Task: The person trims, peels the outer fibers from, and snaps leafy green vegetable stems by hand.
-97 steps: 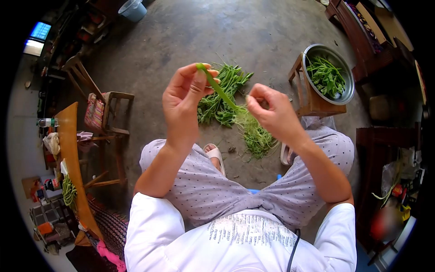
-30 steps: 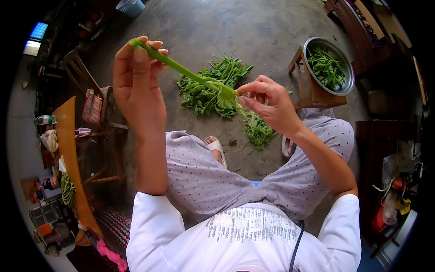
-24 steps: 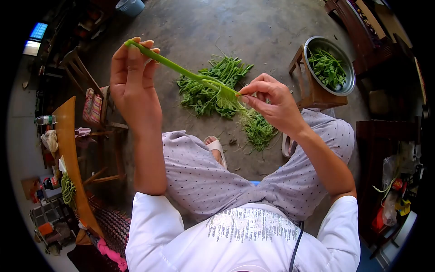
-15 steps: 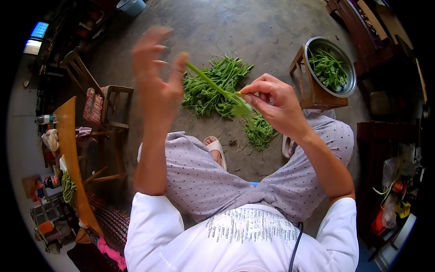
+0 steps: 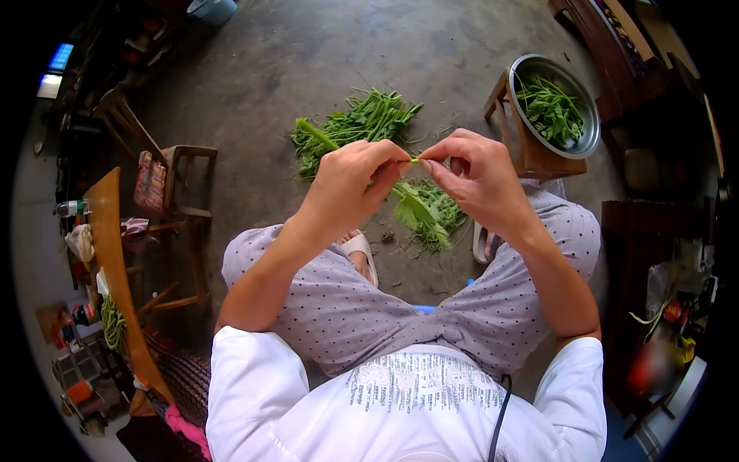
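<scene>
My left hand [image 5: 354, 181] is closed in a pinch around a leafy green stem [image 5: 315, 133]. The thick pale end sticks out past the knuckles at the upper left, and a crinkled leaf [image 5: 416, 208] hangs below the fingers. My right hand [image 5: 477, 181] pinches a thin green bit [image 5: 416, 160] where the fingertips of both hands almost meet. Whether this bit is still joined to the stem is hidden by the fingers. Beyond my hands lies a heap of leafy green stems [image 5: 377, 112] on the floor. A smaller pile of stringy green scraps [image 5: 443, 202] lies beneath my hands.
A metal basin [image 5: 594, 127] with green stems in it rests on a wooden stool [image 5: 531, 163] at the upper right. To the left are a wooden chair [image 5: 185, 165] and a wooden tabletop edge [image 5: 115, 254]. A blue bucket [image 5: 212, 9] stands at the far left.
My left hand was raised and blurred at the upper left; it has come down and right to meet my right hand. The stem now passes through the left hand's grip.
</scene>
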Demonstrator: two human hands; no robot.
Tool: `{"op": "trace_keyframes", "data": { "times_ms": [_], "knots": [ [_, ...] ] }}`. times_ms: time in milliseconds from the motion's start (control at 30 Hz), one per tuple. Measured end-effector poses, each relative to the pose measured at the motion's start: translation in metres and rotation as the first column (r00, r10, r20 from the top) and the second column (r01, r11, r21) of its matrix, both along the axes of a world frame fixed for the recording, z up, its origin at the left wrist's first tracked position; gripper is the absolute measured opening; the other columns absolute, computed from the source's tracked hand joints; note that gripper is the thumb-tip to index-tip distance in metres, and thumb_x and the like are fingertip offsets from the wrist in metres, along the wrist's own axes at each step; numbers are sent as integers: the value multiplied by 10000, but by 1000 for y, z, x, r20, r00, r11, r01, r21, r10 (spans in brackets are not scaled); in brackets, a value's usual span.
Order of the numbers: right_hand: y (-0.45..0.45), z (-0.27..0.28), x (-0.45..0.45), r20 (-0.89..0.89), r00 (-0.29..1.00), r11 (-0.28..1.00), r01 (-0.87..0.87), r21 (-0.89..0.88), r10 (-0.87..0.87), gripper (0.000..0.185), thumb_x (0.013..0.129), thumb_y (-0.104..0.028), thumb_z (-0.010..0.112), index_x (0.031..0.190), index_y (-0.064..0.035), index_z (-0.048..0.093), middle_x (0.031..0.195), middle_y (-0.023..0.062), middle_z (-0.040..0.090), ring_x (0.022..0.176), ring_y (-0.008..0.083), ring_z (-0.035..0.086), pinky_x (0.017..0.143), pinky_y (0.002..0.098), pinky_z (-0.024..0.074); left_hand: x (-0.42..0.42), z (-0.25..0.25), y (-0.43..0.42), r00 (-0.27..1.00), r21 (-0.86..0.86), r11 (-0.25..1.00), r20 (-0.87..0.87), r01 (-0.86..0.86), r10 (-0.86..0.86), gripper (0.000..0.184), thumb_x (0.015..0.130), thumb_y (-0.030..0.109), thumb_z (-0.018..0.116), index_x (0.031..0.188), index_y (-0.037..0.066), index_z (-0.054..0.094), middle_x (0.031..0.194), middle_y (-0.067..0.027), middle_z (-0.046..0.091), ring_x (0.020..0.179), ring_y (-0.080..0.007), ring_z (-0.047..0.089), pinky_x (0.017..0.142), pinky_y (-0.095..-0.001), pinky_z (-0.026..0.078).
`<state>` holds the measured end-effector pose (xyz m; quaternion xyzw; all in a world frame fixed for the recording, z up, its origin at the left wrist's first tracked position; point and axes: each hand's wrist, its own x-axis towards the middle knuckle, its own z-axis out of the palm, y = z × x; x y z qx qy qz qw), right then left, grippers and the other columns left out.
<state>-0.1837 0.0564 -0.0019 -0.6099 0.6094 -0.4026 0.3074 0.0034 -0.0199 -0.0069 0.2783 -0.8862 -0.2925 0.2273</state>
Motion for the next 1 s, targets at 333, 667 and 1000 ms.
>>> {"op": "trace_keyframes", "data": {
  "times_ms": [333,667,1000],
  "knots": [
    [-7,-13,1,344,937,995,36,90,-65,136,833,-118,662,859,14,683,736,24,592,580,71,511,529,244,420,-9,5,10,988,-178,978,-123,-112,91,108,817,48,678,924,37,659,749,-85,654,597,-164,638,543,-265,500],
    [-10,-12,8,872,461,968,-94,232,-164,134,893,-146,652,937,-21,633,780,-19,589,675,42,491,615,194,397,-16,2,10,962,-212,958,-236,-191,139,72,853,15,632,924,21,642,755,-89,660,653,-190,667,583,-267,517],
    [-12,-7,9,933,280,938,-198,286,-225,144,882,-157,678,942,-33,633,818,-19,600,719,43,494,642,192,392,-20,2,14,900,96,973,-370,-208,229,63,873,14,603,933,31,593,734,-95,654,658,-200,665,575,-284,503]
  ]
}}
